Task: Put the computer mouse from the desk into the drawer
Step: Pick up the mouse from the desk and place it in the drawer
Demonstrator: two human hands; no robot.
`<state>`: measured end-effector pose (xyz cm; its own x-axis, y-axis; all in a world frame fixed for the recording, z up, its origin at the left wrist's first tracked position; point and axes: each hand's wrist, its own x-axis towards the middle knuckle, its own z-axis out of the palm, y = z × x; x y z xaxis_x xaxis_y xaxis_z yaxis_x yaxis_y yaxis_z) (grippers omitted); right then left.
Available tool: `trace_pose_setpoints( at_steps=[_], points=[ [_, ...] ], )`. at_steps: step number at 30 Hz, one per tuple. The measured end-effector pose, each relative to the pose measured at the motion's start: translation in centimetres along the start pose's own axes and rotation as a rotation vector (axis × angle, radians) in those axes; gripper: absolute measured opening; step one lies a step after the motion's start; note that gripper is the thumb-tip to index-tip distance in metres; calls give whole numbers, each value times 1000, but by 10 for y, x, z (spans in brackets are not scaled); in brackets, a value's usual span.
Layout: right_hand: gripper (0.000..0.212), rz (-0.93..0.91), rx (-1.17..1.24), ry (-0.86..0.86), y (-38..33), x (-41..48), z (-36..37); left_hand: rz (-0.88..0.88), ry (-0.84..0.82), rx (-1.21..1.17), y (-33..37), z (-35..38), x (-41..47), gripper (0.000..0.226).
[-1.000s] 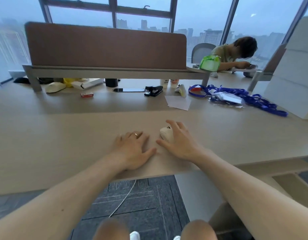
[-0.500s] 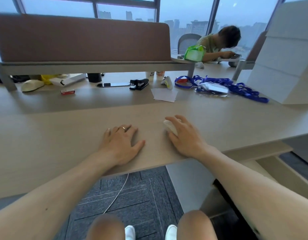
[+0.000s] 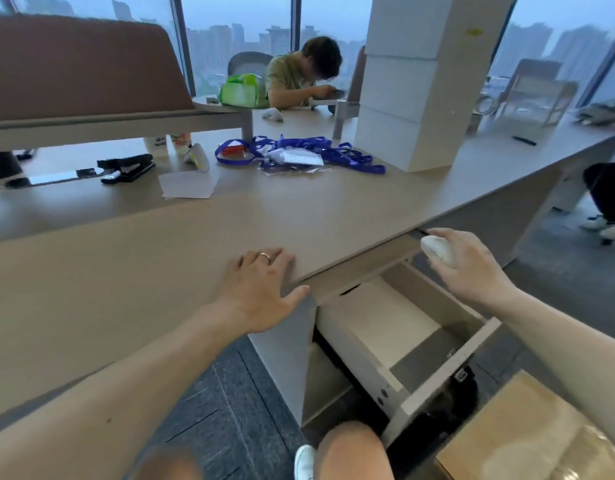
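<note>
On the smooth pale desk (image 3: 160, 271), the left hand (image 3: 261, 292) lies flat, fingers spread, holding nothing. Below the desk edge a drawer (image 3: 448, 362) stands open, its far end hidden. Above it, the right hand (image 3: 472, 265) grips the rounded white computer mouse (image 3: 437, 249), half hidden by fingers; half a second ago it sat on the desk.

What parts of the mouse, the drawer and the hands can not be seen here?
- Mouse: underside and rear, hidden by the right hand, head view.
- Drawer: back end, hidden under the desk.
- Left hand: palm, flat on the desk.
</note>
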<state>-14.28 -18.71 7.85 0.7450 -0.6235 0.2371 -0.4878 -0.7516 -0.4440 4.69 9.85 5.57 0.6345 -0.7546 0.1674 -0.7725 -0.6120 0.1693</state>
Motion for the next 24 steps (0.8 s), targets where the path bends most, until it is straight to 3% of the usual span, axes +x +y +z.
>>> trace_pose_setpoints(
  at_steps=[4, 7, 10, 13, 20, 24],
  points=[
    [53, 97, 8, -12, 50, -16, -9, 271, 84, -9, 58, 26, 17, 68],
    [55, 110, 25, -42, 68, -20, 2, 464, 36, -26, 94, 52, 25, 70],
    [56, 92, 22, -76, 75, -20, 21, 332, -59, -123, 103, 83, 36, 74],
    [56, 93, 11, -134, 78, -16, 40, 198, -113, -32, 99, 104, 49, 76],
    [51, 62, -127, -333, 78, -1, 76, 182, 8, 134, 98, 127, 61, 80],
    [60, 92, -177, -462, 84, 17, 108, 173, 51, 209, 99, 133, 59, 81]
  ],
)
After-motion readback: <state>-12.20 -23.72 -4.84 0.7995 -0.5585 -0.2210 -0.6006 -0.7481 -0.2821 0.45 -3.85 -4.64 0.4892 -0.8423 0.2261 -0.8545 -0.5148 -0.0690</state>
